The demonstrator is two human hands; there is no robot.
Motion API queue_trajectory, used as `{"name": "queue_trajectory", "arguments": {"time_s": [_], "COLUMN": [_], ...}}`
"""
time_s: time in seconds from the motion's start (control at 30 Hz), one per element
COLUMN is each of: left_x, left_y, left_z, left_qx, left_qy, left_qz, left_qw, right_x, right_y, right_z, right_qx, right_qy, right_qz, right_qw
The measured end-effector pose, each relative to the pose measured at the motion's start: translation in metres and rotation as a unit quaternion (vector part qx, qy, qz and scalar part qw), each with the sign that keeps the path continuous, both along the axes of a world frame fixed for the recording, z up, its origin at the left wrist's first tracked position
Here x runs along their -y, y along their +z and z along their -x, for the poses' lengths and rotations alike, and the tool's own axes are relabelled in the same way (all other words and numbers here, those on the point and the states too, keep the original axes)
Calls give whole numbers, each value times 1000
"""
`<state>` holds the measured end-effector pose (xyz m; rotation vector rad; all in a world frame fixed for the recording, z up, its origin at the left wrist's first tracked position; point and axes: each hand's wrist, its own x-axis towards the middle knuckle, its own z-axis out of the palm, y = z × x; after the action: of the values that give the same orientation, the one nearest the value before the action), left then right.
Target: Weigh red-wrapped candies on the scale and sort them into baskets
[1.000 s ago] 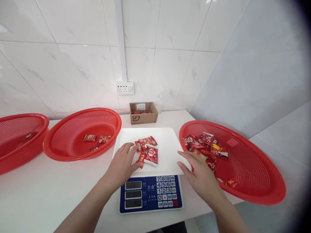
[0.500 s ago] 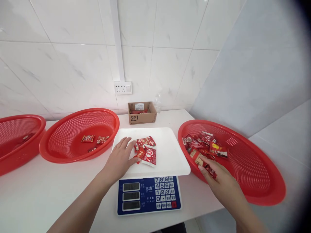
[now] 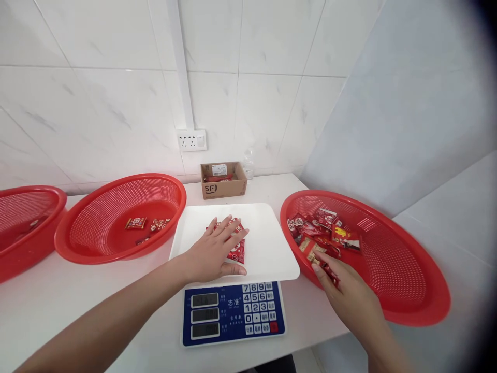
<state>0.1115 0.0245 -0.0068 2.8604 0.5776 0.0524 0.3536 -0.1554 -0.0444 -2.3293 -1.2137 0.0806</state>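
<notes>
My left hand point(image 3: 219, 251) lies with fingers spread over red printed packets point(image 3: 236, 254) on the white pan point(image 3: 267, 254) of a weighing scale. It hides most of them. My right hand point(image 3: 345, 287) is at the near rim of the right red basket point(image 3: 411, 259). Between its thumb and fingers is a small dark red packet point(image 3: 332, 275), partly hidden by the hand. Just beyond the fingertips, a red and tan packet point(image 3: 309, 249) rests among several other red packets point(image 3: 324, 220) in that basket.
The scale's blue keypad panel point(image 3: 233, 311) faces me. Left of it stand a red basket point(image 3: 116, 254) with a few packets and another red basket point(image 3: 33, 248) at the edge of view. A cardboard box point(image 3: 224, 190) and a clear plastic item point(image 3: 249, 165) are near the wall.
My left hand has moved right and spread out over the packets on the pan. My right hand keeps its place at the right basket. The view has shifted slightly.
</notes>
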Motion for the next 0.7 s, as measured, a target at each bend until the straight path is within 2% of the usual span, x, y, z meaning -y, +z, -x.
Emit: {"name": "queue_trajectory", "arguments": {"time_s": [0.13, 0.33, 0.43, 0.6, 0.7], "left_x": [-13, -16, -15, -16, -19], "left_y": [-5, -18, -20, -6, 6], "left_z": [-11, -23, -26, -18, 1], "left_qx": [-17, 12, 16, 14, 46], "left_qy": [-31, 12, 19, 32, 86], "left_qz": [-8, -26, -20, 22, 40], "left_qw": [999, 1000, 1000, 999, 994], "right_x": [1, 1, 0, 0, 0], "right_y": [0, 0, -1, 0, -1], "right_z": [1, 1, 0, 1, 1], "right_qx": [18, 20, 26, 23, 26], "right_qy": [-1, -3, 0, -4, -2], "right_qz": [9, 24, 19, 32, 37], "right_qw": [1000, 1000, 999, 999, 999]}}
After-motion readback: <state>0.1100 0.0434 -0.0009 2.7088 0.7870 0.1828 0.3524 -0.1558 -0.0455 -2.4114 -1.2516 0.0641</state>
